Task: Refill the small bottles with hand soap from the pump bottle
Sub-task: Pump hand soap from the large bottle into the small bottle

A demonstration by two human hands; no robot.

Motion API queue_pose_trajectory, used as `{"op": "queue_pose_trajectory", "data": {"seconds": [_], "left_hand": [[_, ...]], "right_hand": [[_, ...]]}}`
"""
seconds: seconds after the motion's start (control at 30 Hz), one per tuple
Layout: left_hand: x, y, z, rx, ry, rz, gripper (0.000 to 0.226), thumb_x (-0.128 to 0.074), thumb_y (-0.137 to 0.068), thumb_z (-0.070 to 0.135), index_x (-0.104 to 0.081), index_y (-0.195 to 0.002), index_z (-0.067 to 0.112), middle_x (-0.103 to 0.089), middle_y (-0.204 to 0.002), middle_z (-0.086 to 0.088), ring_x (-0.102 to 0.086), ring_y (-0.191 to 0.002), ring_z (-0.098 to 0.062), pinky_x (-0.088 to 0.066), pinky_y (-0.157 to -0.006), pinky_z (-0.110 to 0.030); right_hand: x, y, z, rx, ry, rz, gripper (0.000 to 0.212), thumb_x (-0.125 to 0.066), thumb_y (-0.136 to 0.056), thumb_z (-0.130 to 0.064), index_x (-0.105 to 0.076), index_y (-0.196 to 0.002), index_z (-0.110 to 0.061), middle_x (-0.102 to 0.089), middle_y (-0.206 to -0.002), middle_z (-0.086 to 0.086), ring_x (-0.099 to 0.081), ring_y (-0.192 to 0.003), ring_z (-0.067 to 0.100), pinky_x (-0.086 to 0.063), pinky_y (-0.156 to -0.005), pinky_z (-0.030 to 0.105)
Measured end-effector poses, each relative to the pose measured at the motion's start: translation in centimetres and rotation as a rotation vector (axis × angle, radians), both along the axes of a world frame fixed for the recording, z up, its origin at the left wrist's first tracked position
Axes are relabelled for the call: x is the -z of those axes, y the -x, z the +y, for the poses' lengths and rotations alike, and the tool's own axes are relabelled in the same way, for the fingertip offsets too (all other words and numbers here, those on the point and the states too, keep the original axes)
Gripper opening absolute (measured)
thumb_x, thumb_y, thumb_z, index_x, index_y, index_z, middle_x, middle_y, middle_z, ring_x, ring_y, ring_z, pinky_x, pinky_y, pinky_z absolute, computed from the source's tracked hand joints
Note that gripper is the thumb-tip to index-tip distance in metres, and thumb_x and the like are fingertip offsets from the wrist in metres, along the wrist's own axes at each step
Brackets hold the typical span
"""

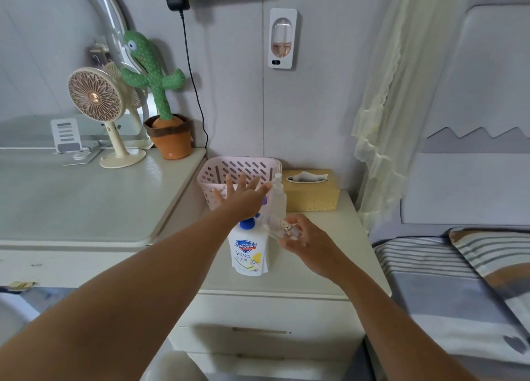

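both forearms reach forward from the near edge over a white nightstand (329, 266). the left arm runs straight from lower left toward centre. the left hand (243, 198) is flat, palm down, its fingers straight and spread wide, gripping nothing. its heel lies over the blue pump head (247, 224); whether it actually touches cannot be told. the right arm comes in from lower right with the wrist bent inward. the right hand (305, 243) has its fingers and thumb curled round a small bottle (279, 227), clear, with a cartoon sticker. that bottle is held off the surface, just right of the pump head, and tilted. its long axis runs from lower right to upper left, with the far end pointing toward the pump. the end itself is too blurred to tell whether it is capped. the pump bottle (248, 251), white with a blue and yellow label, stands upright on the nightstand below both hands. just behind it, a second clear bottle (278, 200) stands upright. behind that sit a pink slotted basket (238, 167) and, to its right, a gold tissue box (312, 197), both against the wall. a striped bed (444, 280) lies to the right. on the raised counter at far left stand a desk fan (96, 94) and a plush cactus (155, 76).
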State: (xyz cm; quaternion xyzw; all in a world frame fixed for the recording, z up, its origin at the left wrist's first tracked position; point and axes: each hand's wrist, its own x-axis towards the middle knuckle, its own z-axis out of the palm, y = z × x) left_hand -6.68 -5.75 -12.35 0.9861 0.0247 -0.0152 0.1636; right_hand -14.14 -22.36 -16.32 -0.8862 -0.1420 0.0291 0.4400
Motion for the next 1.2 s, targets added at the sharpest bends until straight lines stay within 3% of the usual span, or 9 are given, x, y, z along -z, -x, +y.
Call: {"op": "queue_pose_trajectory", "data": {"seconds": [0.1, 0.23, 0.4, 0.57, 0.63, 0.77, 0.9, 1.0, 1.2], "left_hand": [[-0.5, -0.4, 0.1, -0.060, 0.046, 0.051, 0.050, -0.014, -0.101, 0.049, -0.003, -0.148, 0.039, 0.015, -0.157, 0.003, 0.026, -0.140, -0.029, 0.016, -0.106, -0.065], [-0.6, 0.9, -0.6, 0.042, -0.060, 0.011, 0.047, -0.017, -0.105, 0.022, -0.010, -0.150, 0.032, 0.008, -0.158, -0.001, 0.018, -0.143, -0.029, 0.013, -0.110, -0.061], [-1.7, 2.7, -1.2, 0.119, -0.173, 0.091, 0.045, -0.011, -0.106, 0.026, -0.012, -0.150, 0.026, 0.008, -0.158, -0.002, 0.016, -0.143, -0.027, 0.012, -0.110, -0.051], [-0.9, -0.1, 0.0, 0.104, -0.133, 0.161, 0.069, 0.001, -0.088, 0.067, -0.009, -0.149, 0.035, 0.013, -0.156, 0.006, 0.025, -0.141, -0.028, 0.017, -0.106, -0.062], [-0.9, 0.1, 0.0, 0.092, -0.105, 0.148, 0.058, -0.010, -0.096, 0.058, -0.008, -0.150, 0.035, 0.012, -0.157, 0.004, 0.023, -0.141, -0.026, 0.017, -0.106, -0.061], [-0.6, 1.1, -0.1, 0.132, -0.049, 0.116, 0.049, -0.011, -0.103, 0.039, -0.010, -0.150, 0.028, 0.005, -0.157, 0.003, 0.018, -0.143, -0.026, 0.013, -0.109, -0.055], [-0.2, 1.0, 0.4, 0.042, 0.050, 0.153, 0.056, -0.014, -0.096, 0.057, -0.013, -0.149, 0.037, 0.005, -0.158, 0.007, 0.016, -0.144, -0.024, 0.016, -0.107, -0.059], [-1.0, 1.7, -0.3, 0.100, -0.032, 0.106, 0.053, -0.013, -0.100, 0.049, -0.010, -0.150, 0.031, 0.012, -0.157, 0.003, 0.022, -0.142, -0.026, 0.017, -0.107, -0.056], [-1.2, 1.7, 0.0, 0.074, -0.014, 0.074, 0.057, -0.013, -0.098, 0.054, -0.002, -0.150, 0.034, 0.016, -0.157, 0.003, 0.025, -0.141, -0.024, 0.018, -0.107, -0.056]], "right_hand": [[-0.2, -0.1, -0.2, 0.028, -0.059, -0.006, 0.033, -0.062, -0.088, -0.032, -0.047, -0.117, -0.029, -0.054, -0.111, -0.013, -0.056, -0.096, 0.010, -0.048, -0.087, 0.023], [0.2, 0.2, -0.3, 0.059, -0.131, -0.009, 0.033, -0.065, -0.085, -0.027, -0.052, -0.116, -0.030, -0.060, -0.108, -0.010, -0.059, -0.091, 0.005, -0.049, -0.080, 0.020], [1.3, 1.5, 0.3, 0.081, -0.186, 0.004, 0.035, -0.064, -0.087, -0.024, -0.051, -0.119, -0.029, -0.057, -0.106, -0.015, -0.057, -0.091, 0.002, -0.049, -0.080, 0.021], [1.3, 1.8, 0.9, 0.119, -0.242, 0.013, 0.031, -0.063, -0.088, -0.027, -0.049, -0.115, -0.033, -0.056, -0.104, -0.020, -0.059, -0.090, 0.001, -0.049, -0.082, 0.019], [1.3, 1.5, 1.0, 0.128, -0.220, -0.016, 0.033, -0.063, -0.088, -0.027, -0.050, -0.117, -0.031, -0.057, -0.106, -0.017, -0.058, -0.093, 0.003, -0.048, -0.083, 0.018], [1.5, 1.5, 0.8, 0.114, -0.203, -0.026, 0.037, -0.064, -0.087, -0.022, -0.052, -0.122, -0.023, -0.057, -0.110, -0.012, -0.055, -0.097, 0.003, -0.042, -0.075, 0.008], [1.9, 1.9, 1.1, 0.110, -0.219, 0.005, 0.036, -0.062, -0.088, -0.024, -0.049, -0.122, -0.023, -0.058, -0.111, -0.010, -0.057, -0.096, 0.006, -0.044, -0.073, 0.011], [1.7, 2.2, 1.2, 0.115, -0.246, 0.022, 0.035, -0.061, -0.089, -0.023, -0.049, -0.121, -0.025, -0.058, -0.109, -0.012, -0.058, -0.091, 0.004, -0.045, -0.071, 0.011], [1.2, 2.6, 1.4, 0.117, -0.256, 0.007, 0.029, -0.061, -0.089, -0.022, -0.048, -0.114, -0.031, -0.054, -0.101, -0.021, -0.056, -0.083, 0.002, -0.042, -0.063, 0.007]]}}
